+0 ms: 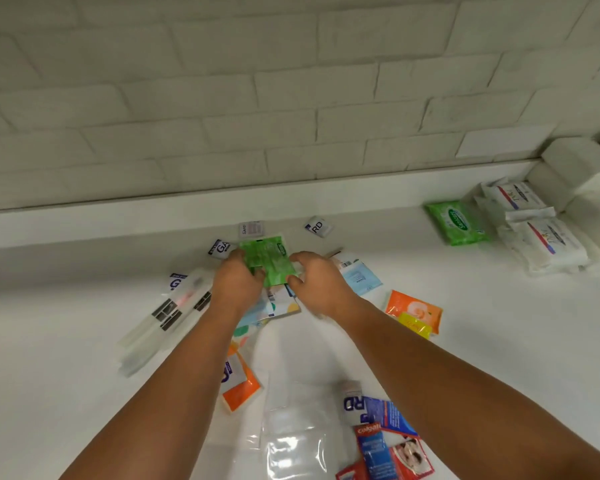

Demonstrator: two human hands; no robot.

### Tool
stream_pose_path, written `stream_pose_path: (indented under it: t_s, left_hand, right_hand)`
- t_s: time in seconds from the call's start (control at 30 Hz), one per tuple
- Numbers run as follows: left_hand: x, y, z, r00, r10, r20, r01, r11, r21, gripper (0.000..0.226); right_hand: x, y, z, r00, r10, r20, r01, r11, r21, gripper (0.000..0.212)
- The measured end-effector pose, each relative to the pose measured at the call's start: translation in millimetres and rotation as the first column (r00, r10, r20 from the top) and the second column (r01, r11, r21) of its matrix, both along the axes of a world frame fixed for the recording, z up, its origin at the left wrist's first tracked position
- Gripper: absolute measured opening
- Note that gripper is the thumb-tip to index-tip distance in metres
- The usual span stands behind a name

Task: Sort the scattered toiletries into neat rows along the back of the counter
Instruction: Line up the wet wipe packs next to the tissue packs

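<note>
Hands share one item: my left hand [238,277] and right hand [317,284] pinch opposite edges of the flat green plastic sachet [269,259], I judge to keep it level. Scattered packets [414,311] ring the sachet on the white surface [465,323]. Well right of the sachet, a puffy green wipes pack [458,223] and white soft packs [534,230] sit further back, seemingly a row begun.

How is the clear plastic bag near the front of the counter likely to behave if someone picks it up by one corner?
The clear plastic bag would probably hang limp: it lies flat and wrinkled. It looks empty and thin, so likely very light. Its glossy glare suggests a slippery film.
</note>
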State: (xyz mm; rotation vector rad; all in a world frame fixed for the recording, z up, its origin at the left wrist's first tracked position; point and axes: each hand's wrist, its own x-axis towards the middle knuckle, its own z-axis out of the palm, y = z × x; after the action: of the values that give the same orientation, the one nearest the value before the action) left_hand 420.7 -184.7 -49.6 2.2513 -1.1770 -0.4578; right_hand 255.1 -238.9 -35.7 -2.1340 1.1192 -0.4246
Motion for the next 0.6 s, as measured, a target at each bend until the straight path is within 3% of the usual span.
stream_pose_path:
  t_s: [0.2,0.4,0.6]
  left_hand:
    - [7,-4,4,0.999,0.020,-0.050,-0.017,0.999,0.047,0.036]
    - [12,-11,8,0.986,0.089,-0.138,-0.079,0.994,0.076,0.017]
    - [2,-13,10,0.996,0.053,-0.074,-0.047,0.995,0.088,0.025]
  right_hand:
    - [29,-1,-5,0.997,0.047,-0.066,-0.044,0.998,0.039,0.052]
    - [44,0,-19,0.993,0.071,-0.096,-0.069,0.997,0.026,0.033]
    - [40,-7,-24,1.000,0.007,0.008,-0.008,0.992,0.129,0.028]
